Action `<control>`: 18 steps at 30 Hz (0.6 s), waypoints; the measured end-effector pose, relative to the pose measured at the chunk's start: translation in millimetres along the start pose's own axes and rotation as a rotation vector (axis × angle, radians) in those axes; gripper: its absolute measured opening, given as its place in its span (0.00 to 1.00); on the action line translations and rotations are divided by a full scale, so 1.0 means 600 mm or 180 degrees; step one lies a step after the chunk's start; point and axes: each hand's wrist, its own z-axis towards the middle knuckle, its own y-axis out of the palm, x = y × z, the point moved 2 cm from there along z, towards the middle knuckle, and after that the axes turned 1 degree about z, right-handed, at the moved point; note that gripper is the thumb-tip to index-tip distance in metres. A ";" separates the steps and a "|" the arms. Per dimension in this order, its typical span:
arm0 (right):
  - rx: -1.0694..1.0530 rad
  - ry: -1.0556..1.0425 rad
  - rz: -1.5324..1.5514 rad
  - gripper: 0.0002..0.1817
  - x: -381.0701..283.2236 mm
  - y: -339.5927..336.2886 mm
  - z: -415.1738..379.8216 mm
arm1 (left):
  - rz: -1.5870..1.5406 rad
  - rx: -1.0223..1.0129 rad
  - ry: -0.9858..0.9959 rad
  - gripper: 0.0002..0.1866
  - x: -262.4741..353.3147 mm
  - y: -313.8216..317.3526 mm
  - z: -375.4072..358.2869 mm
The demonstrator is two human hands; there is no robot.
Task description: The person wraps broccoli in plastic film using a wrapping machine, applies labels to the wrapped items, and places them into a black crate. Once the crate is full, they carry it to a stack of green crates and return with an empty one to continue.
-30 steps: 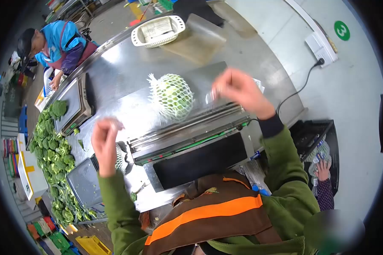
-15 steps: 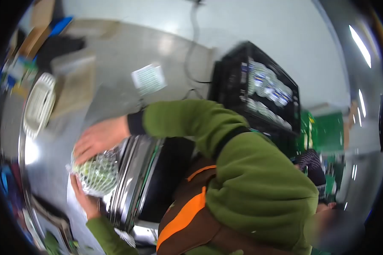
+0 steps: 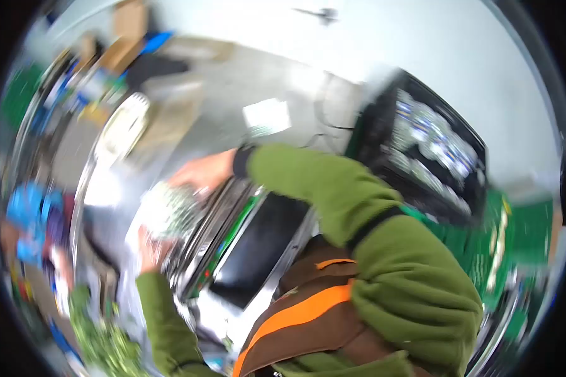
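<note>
A bundle of green produce in shiny clear wrap [image 3: 173, 210] is held between my two hands, blurred by motion. My right hand [image 3: 202, 173] lies over its upper side in the view, fingers curved on it. On the lower side my left hand [image 3: 152, 251] presses against it, its fingers partly hidden and smeared. The bundle is beside the metal edge of a machine with a flat black panel [image 3: 261, 248], which lies between it and my apron.
Black crate [image 3: 415, 182] with wrapped packs at upper right; green crates [image 3: 528, 232] beyond. A white tray [image 3: 124, 129], cardboard and a white sheet [image 3: 267, 116] are on the metal table. Leafy greens [image 3: 110, 342] lie lower left, near a blurred blue item [image 3: 31, 220].
The whole view has shifted, with the table and crates now farther right. Both hands still hold the bundle, and more of the black panel shows. More leafy greens have come into view.
</note>
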 end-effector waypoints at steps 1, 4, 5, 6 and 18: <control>-0.0111 0.0226 0.0170 0.44 -0.019 -0.001 -0.007 | -0.0019 0.0783 0.0276 0.29 0.008 0.003 -0.029; -0.0373 0.0586 0.0100 0.35 -0.104 -0.006 -0.037 | -0.2074 0.0409 0.0106 0.29 0.192 -0.066 -0.061; -0.0575 0.0877 0.0139 0.33 -0.138 -0.008 -0.047 | -0.2107 0.0425 0.0127 0.29 0.208 -0.050 -0.079; -0.0630 0.0844 0.0222 0.32 -0.154 0.002 -0.065 | -0.2155 0.0413 0.0211 0.29 0.219 -0.033 -0.094; -0.1855 0.3666 0.4414 0.44 -0.243 0.196 -0.377 | -0.5237 -0.1663 -0.2229 0.38 0.359 0.261 -0.233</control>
